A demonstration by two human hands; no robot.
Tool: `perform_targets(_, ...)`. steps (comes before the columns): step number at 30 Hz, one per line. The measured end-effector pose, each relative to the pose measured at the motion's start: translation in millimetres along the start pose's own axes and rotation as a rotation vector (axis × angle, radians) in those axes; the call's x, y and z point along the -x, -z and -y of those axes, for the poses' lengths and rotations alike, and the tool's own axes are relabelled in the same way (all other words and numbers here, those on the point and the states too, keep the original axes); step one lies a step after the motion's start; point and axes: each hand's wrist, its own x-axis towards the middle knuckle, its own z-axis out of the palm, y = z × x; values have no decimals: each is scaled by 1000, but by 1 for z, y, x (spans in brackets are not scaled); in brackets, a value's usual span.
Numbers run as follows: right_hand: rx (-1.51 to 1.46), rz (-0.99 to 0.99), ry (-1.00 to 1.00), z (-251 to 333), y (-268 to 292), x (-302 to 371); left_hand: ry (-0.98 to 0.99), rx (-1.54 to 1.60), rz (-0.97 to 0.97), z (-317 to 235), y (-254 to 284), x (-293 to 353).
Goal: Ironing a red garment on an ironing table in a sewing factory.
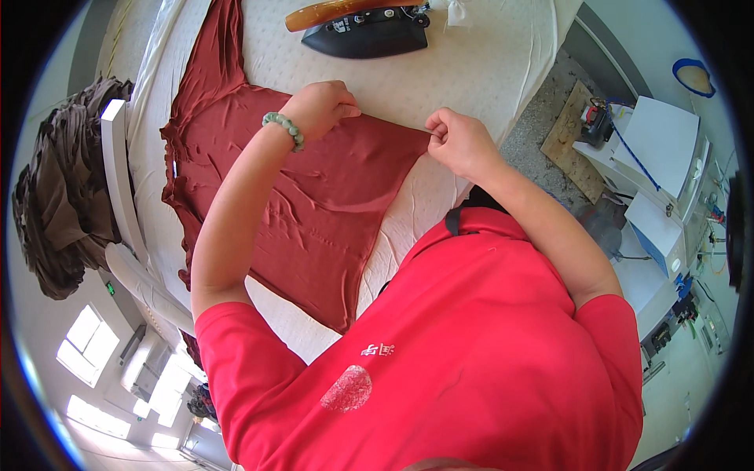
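A dark red garment [314, 212] lies spread over the white padded table, with small wrinkles across it and a sleeve-like strip running to the far edge. My right hand [463, 144] pinches its right corner between thumb and fingers. Closed at the garment's upper edge is my left hand [323, 108], with a green bead bracelet [283, 129] on the wrist; its fingertips are partly hidden, but they seem to grip the cloth edge. Beyond both hands rests a black iron [365, 38] with a wooden handle [338, 12].
White padded cloth covers the table [487, 63]. A heap of dark brown garments [71, 188] hangs at the left beside a white rail [119, 173]. At the right stand a white machine [656, 141] with cables and a wooden board [577, 141] on the floor.
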Motion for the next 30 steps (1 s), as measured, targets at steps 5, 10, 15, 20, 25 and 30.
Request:
perform_targets(5,6,-2,23,1,-1,3,48,-43,-8,-2,1,-5)
perform_targets(10,29,-23,50,0,-4,4,218,96,55,-11,6,0)
perform_targets(15,-62,-16,33,6,-4,5,155,127,45,-8,6,5)
perform_targets(20,-80,51,-59,7,-5,-4,-18,49,10,2,3,6)
perform_targets(25,-330,153,-206,5,1,1,26,49,-61,3,-5,6)
perform_targets(30,-352,169,-255,-1,6,-1,-34,-28,-324,0,-34,12)
